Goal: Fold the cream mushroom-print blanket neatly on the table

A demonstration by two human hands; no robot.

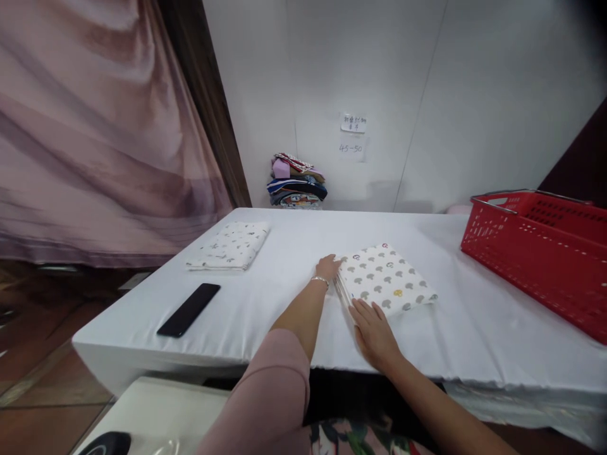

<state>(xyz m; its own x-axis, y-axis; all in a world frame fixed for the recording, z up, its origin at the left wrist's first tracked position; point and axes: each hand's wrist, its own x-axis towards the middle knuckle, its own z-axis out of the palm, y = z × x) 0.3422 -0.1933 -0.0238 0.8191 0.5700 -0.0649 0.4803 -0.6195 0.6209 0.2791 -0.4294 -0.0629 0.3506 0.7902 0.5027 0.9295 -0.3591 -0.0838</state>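
Note:
A folded white cloth (383,278) printed with grey mushroom shapes lies on the white-covered table, turned at a slight angle. At its far left corner is my left hand (327,267), fingers bent and closed on the layered edge; a bracelet circles that wrist. My right hand (374,328) rests along the near left edge, its fingers stretched out on the fabric and its thumb not clearly visible. Farther left, a second folded white cloth (232,245) with small scattered prints lies flat, apart from both hands.
A black phone (188,309) lies near the table's left front. On the right stands a red plastic basket (535,246) with a metal handle. Behind the table is a stack of folded fabrics (297,183). Paper notes (353,136) hang on the wall beside a pink curtain (104,126).

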